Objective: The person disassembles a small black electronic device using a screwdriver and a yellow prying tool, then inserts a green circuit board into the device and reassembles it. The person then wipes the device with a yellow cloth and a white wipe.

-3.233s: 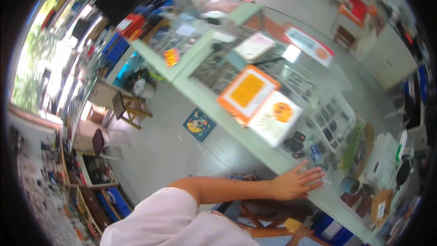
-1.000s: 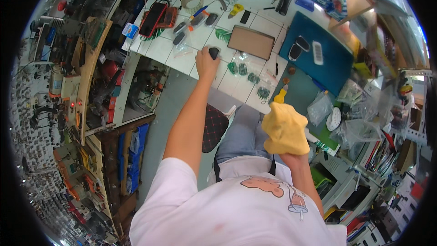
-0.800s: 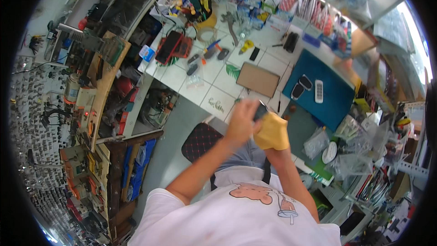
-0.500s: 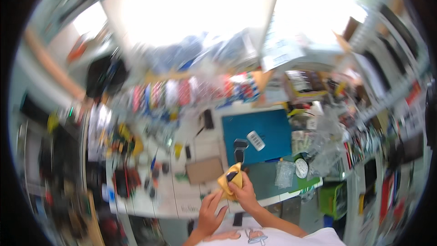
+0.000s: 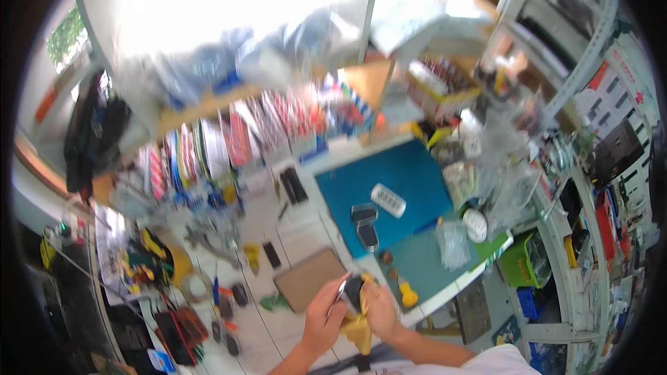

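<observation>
Near the front edge of the table I hold a small dark, rounded piece with a shiny silver rim (image 5: 351,294); its kind is too blurred to tell. My left hand (image 5: 324,321) grips it from the left side. A yellow cloth (image 5: 357,335) is bunched in my right hand (image 5: 383,314), pressed against the piece's right side and hanging below it. Beyond, on the blue mat (image 5: 410,167), lie two dark rectangular pieces with pale rims, an upper one (image 5: 363,212) and a lower one (image 5: 367,237). Beside them rests a white plate with dark marks (image 5: 388,200).
A brown board (image 5: 310,279) lies left of the mat, with a small black rectangular piece (image 5: 272,255) behind it. A yellow bulb-shaped thing (image 5: 408,296) sits near the front edge. Packets (image 5: 236,135) line the back; clear plastic bags (image 5: 500,167) pile up at right.
The view has turned and moved closer to the table. My left hand, earlier beside the cloth with fingers extended, now grips the dark piece; the cloth hangs lower in my right hand.
</observation>
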### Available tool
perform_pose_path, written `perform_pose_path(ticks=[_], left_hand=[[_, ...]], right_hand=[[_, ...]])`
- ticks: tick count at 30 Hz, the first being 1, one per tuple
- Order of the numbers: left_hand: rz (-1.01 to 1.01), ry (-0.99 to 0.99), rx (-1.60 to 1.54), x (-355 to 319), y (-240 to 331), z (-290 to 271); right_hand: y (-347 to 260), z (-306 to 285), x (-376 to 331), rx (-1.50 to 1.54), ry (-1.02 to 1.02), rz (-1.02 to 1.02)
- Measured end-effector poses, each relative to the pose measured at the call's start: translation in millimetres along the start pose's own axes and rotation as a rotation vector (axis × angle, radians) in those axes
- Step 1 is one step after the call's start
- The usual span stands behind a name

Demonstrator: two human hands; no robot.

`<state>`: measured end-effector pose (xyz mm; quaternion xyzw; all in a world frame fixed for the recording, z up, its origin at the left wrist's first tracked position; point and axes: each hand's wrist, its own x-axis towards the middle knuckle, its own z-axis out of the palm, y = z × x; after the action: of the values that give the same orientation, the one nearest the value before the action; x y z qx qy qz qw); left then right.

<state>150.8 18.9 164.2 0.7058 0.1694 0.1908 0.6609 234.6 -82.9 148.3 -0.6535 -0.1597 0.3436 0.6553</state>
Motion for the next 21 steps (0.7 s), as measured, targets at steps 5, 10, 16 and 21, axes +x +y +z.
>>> perform_pose_path(ticks=[5, 10, 16, 21], left_hand=[[0.112, -0.221, -0.414, -11.2, -51.0, 22.7], [0.201, -0.331, -0.626, -53.7, -57.4, 35.2], [0.177, -0.329, -0.771, -129.8, -71.9, 57.8], [0.181, -0.355, -0.847, -167.3, -78.7, 84.8]], right_hand=[[25.4, -18.2, -17.8, 0.013, 0.044, -0.126], [57.7, -26.0, -67.6, 0.378, -0.185, -0.163], [76.4, -31.6, -138.8, 0.387, -0.375, -0.176], [97.7, -28.3, -181.7, 0.351, -0.08, -0.251]])
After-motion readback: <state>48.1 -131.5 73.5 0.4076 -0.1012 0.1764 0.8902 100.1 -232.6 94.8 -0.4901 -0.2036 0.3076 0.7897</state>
